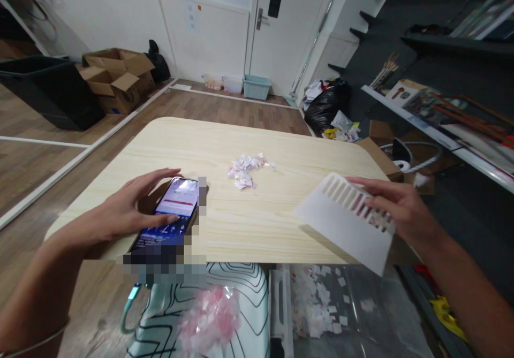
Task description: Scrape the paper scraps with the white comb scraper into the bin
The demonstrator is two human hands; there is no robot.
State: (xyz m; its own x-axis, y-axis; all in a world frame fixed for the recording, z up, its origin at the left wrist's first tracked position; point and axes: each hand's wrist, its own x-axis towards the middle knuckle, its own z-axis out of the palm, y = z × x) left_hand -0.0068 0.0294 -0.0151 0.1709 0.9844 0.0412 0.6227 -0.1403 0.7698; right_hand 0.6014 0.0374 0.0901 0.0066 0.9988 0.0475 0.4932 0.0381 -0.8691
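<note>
My left hand (138,203) lies over a smartphone (182,197) at the table's left, thumb on the lit screen and fingers curved around its far edge. Part of the phone is blurred out. In my right hand (395,205) is a white sheet (341,224) with a row of slots cut along its far edge, held tilted just above the table's right side. Between the hands, farther back, a small heap of torn paper pieces (243,170) lies on the pale wooden table (257,224).
Below the table's near edge are a patterned cushion (249,315) bearing a bag of pink bits (212,315), and a clear plastic bin (361,320) with scattered paper squares. A teal cable (127,312) hangs beside the cushion. Shelves (450,144) stand at right.
</note>
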